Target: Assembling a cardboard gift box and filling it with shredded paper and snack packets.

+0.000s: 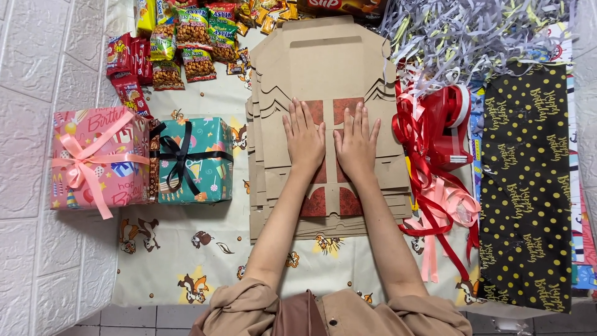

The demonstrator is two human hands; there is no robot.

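the stack of flat cardboard box blanks (323, 81) lay under both hands. left hand (303, 138) and right hand (356, 144) pressed flat, fingers (303, 115) spread, gripping nothing. teal gift box (189, 160) sat left of them, red ribbon (429, 186) right.

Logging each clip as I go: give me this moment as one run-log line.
left hand: flat on cardboard stack | right hand: flat beside it, same stack | nearby: ribbons, two wrapped gifts, snack packets
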